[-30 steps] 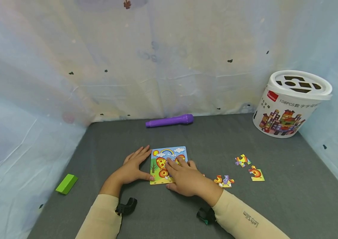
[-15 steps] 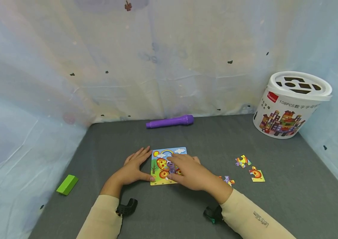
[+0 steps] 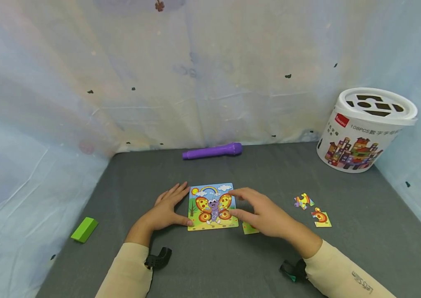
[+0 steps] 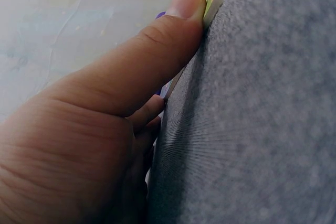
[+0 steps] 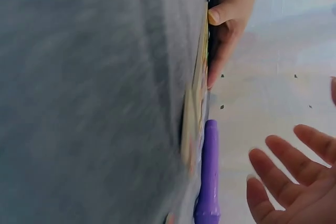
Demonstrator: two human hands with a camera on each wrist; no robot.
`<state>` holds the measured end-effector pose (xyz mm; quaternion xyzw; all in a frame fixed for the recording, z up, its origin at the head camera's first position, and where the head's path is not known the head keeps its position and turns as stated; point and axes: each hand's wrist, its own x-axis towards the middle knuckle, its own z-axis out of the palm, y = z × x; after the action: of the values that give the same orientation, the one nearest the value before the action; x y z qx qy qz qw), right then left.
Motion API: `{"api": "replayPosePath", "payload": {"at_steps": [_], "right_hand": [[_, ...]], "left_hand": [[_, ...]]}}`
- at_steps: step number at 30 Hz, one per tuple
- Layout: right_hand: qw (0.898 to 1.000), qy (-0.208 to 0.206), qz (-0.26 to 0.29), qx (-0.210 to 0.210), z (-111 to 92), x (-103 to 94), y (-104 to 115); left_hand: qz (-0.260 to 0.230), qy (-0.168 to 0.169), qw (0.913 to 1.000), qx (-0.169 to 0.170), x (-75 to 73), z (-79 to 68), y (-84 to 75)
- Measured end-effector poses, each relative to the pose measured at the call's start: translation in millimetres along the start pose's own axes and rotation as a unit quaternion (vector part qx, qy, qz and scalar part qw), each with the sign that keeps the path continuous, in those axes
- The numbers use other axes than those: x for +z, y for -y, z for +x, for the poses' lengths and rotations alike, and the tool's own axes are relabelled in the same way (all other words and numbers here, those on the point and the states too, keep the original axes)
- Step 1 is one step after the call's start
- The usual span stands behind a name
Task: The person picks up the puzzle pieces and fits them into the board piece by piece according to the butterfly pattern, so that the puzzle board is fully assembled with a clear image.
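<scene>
A square butterfly puzzle (image 3: 214,207) lies on the grey table, its whole picture uncovered in the head view. My left hand (image 3: 163,210) rests along its left side with fingers stretched out. In the left wrist view the thumb (image 4: 186,1) lies on the board's corner. My right hand (image 3: 268,212) is spread at the right edge, thumb and fingers apart and nothing between them. Below the right thumb a green and yellow puzzle piece (image 3: 249,228) shows, partly covered by the hand. In the right wrist view the right hand's fingers (image 5: 281,169) are loosely extended.
Two loose puzzle pieces, one yellow and purple (image 3: 303,201) and one with an orange swirl (image 3: 321,217), lie to the right. Behind the puzzle is a purple microphone-shaped toy (image 3: 212,151). A white tub (image 3: 363,130) stands back right; a green block (image 3: 84,229) lies far left.
My right hand has slid off the butterfly picture to the right, uncovering it. The green and yellow piece has come into sight, while the left hand has stayed in place.
</scene>
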<state>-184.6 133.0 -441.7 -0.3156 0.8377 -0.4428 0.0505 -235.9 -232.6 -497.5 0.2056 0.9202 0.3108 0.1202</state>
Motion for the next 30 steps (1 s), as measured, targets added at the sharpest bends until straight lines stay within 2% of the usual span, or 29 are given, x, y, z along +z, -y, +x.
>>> {"api": "replayPosePath", "payload": {"at_steps": [7,11,17,21,25,30], "right_hand": [[0.998,-0.033,0.059,-0.004,-24.4,-15.9,-16.6],[0.993,-0.036,0.116,-0.009,-38.3,-27.8,-27.3],[0.977,-0.027,0.213,-0.020,-56.1,-48.2,-42.9],[0.961,-0.037,0.273,-0.024,-66.8,-63.7,-56.3],[0.949,-0.068,0.306,-0.026,-74.7,-80.1,-70.2],[0.942,-0.105,0.317,-0.016,-82.8,-96.7,-86.4]], "left_hand": [[0.000,0.000,1.0000,0.001,-0.6,-0.5,-0.2],[-0.001,0.000,1.0000,0.004,-1.1,-0.6,-0.8],[-0.004,-0.001,1.0000,0.007,-1.5,-1.6,-1.8],[-0.005,0.000,1.0000,0.007,-1.7,-2.1,-2.2],[-0.004,0.001,1.0000,0.004,-1.8,-2.0,-2.6],[-0.002,0.002,1.0000,0.002,-1.9,-1.8,-2.9]]}}
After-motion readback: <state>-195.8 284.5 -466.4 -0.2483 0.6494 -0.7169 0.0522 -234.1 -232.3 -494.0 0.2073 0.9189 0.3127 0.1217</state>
